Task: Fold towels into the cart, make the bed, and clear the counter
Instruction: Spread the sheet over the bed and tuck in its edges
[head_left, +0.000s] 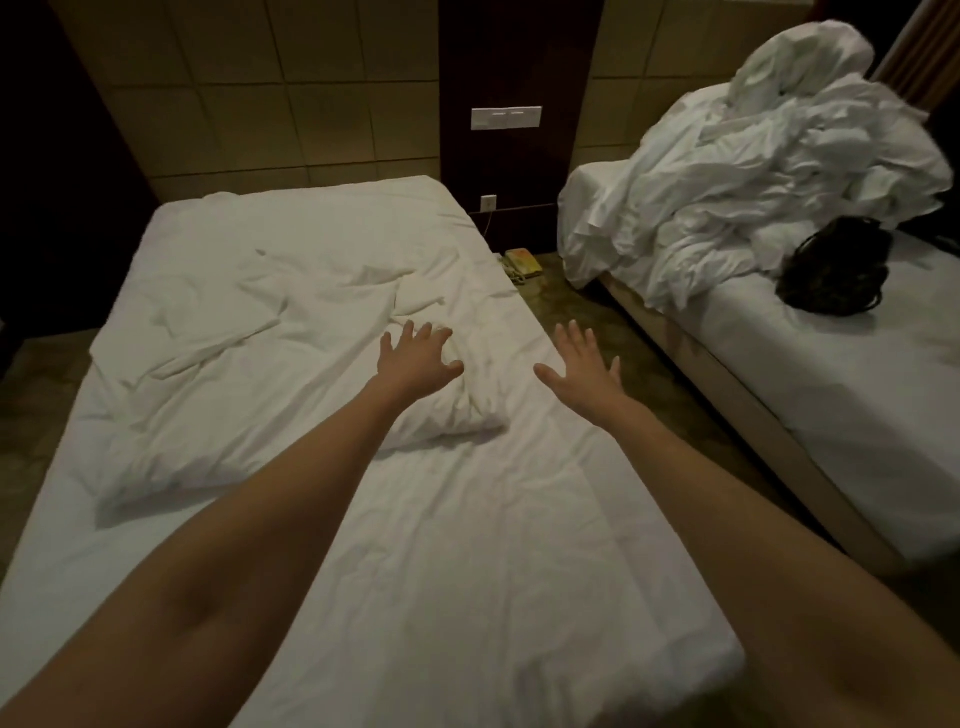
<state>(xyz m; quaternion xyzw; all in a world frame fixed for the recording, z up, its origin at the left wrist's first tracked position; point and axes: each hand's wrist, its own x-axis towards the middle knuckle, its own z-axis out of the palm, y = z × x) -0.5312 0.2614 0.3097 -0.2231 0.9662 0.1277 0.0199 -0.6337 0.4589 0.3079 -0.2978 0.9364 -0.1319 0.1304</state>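
A single bed (467, 545) with a white fitted sheet fills the middle of the view. A rumpled white duvet (270, 312) lies across its far half, its near corner folded over in a thick lump. Both my arms stretch out over the bed. My left hand (415, 358) hovers with spread fingers over the duvet's folded corner and holds nothing. My right hand (584, 366) is also spread flat, above the bed's right edge, apart from the fabric.
A second bed (857, 395) stands to the right with a tall heap of crumpled white linen (769, 171) and a dark bag (836, 270). A yellowish telephone (522, 262) lies on the floor in the gap between the beds. A tiled headboard wall is behind.
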